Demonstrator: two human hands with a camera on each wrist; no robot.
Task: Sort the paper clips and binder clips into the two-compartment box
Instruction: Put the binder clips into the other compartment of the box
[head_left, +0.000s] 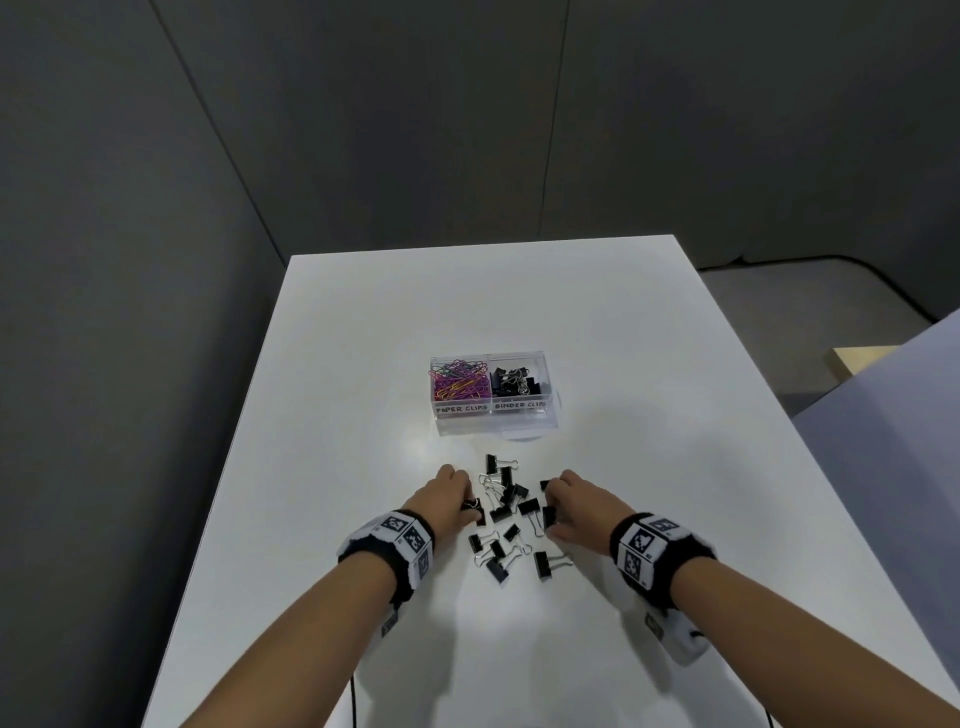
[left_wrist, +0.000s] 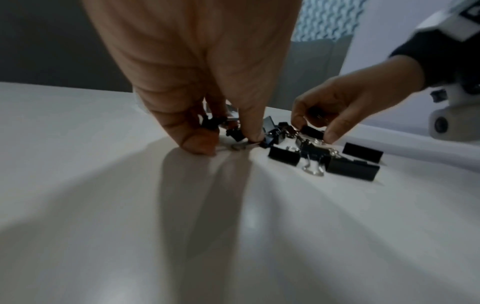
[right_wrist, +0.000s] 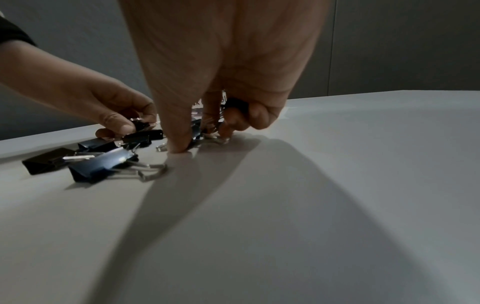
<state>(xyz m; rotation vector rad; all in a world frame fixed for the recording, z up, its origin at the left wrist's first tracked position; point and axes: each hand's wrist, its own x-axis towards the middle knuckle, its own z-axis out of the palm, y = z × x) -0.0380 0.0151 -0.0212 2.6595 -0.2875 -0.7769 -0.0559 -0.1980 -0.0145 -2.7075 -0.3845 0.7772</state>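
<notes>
Several black binder clips (head_left: 506, 512) lie scattered on the white table (head_left: 623, 364) in front of a clear two-compartment box (head_left: 492, 415). Coloured paper clips (head_left: 457, 382) fill its left half; binder clips (head_left: 517, 382) sit in its right half. My left hand (head_left: 470, 501) is at the pile's left edge, fingers curled, holding binder clips (left_wrist: 210, 123) and pinching another (left_wrist: 259, 140) on the table. My right hand (head_left: 550, 506) is at the pile's right edge, holding a binder clip (right_wrist: 235, 103) in curled fingers while thumb and fingertips pinch another (right_wrist: 197, 133).
Grey partition walls stand behind and to the left of the table. A pale panel (head_left: 909, 441) rises past the table's right edge. Bare table surface surrounds the pile and the box on all sides.
</notes>
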